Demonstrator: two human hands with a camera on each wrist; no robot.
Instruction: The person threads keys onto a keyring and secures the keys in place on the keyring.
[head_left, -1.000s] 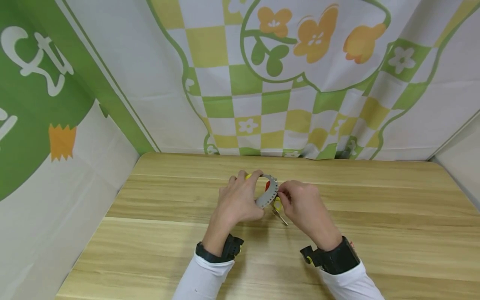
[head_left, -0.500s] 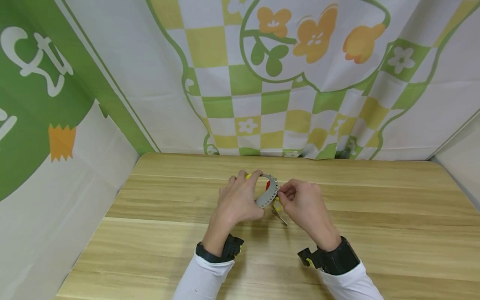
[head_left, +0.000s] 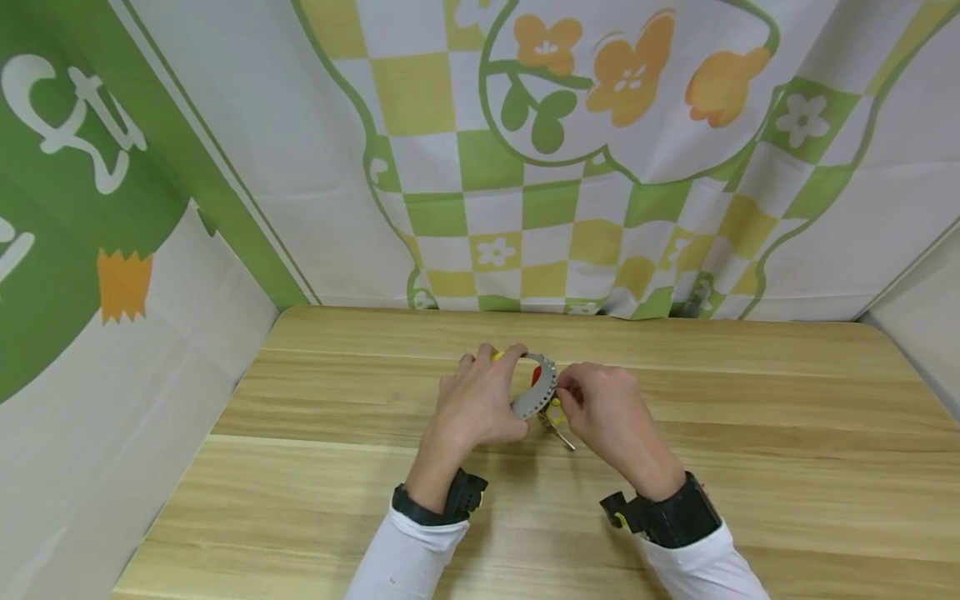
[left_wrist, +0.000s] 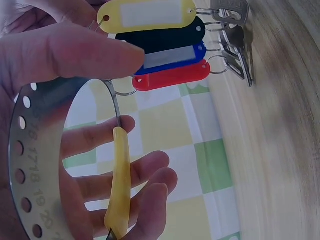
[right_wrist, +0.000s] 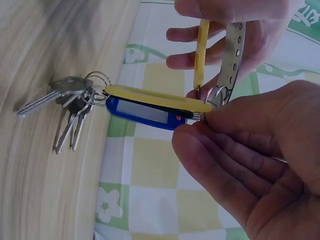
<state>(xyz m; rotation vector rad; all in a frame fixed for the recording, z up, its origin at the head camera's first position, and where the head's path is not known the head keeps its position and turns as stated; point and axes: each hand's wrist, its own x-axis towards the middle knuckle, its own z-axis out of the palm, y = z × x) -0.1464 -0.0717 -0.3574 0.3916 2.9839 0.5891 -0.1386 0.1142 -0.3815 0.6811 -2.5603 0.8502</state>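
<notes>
My left hand (head_left: 476,400) holds a large metal key ring, a curved perforated plate (left_wrist: 32,170) with numbered holes and a yellow handle (left_wrist: 120,175). Its fingers reach around the handle side in the left wrist view. Right at the plate's edge, my right hand (head_left: 611,412) pinches the small split ring end of a yellow key tag (right_wrist: 155,97). Below that tag hang a black tag (left_wrist: 160,39), a blue tag (left_wrist: 170,57) and a red tag (left_wrist: 172,76). Metal keys (right_wrist: 70,87) dangle from their far ends. The pinched ring is partly hidden by the fingertips.
A wood-grain table (head_left: 337,500) lies under both hands. Behind it hangs a green, yellow and white checked curtain (head_left: 491,217), and a white and green sheet (head_left: 225,333) covers the left side. Black camera straps (head_left: 678,512) circle both wrists.
The right hand's fingers shift slightly at the plate's edge, moving out a little and back in. The metal key ring tilts a touch; the left hand stays almost still.
</notes>
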